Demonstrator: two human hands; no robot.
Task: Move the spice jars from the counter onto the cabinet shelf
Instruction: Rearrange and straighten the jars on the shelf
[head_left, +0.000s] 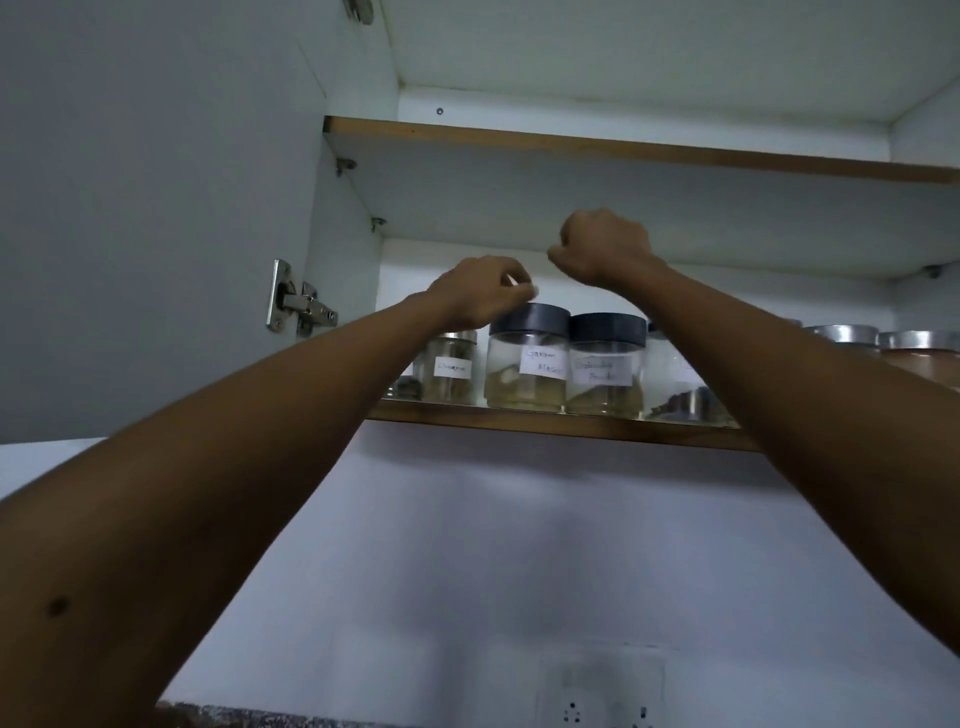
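Note:
Several glass spice jars stand in a row on the lower cabinet shelf (519, 419). A small steel-lidded jar (450, 367) is at the left, followed by two labelled black-lidded jars (527, 364) (605, 366). My left hand (475, 296) is at the upper left rim of the first black lid, fingers curled; a grip on it cannot be made out. My right hand (605, 244) is a closed fist above the jars, with nothing seen in it. My right forearm hides part of another jar (670, 364).
Two wider steel-lidded jars (844, 335) (919, 344) stand at the shelf's right end. An upper shelf (623, 150) runs above. The open cabinet door (156, 208) with its hinge (298, 306) is on the left. A wall socket (602, 696) sits below.

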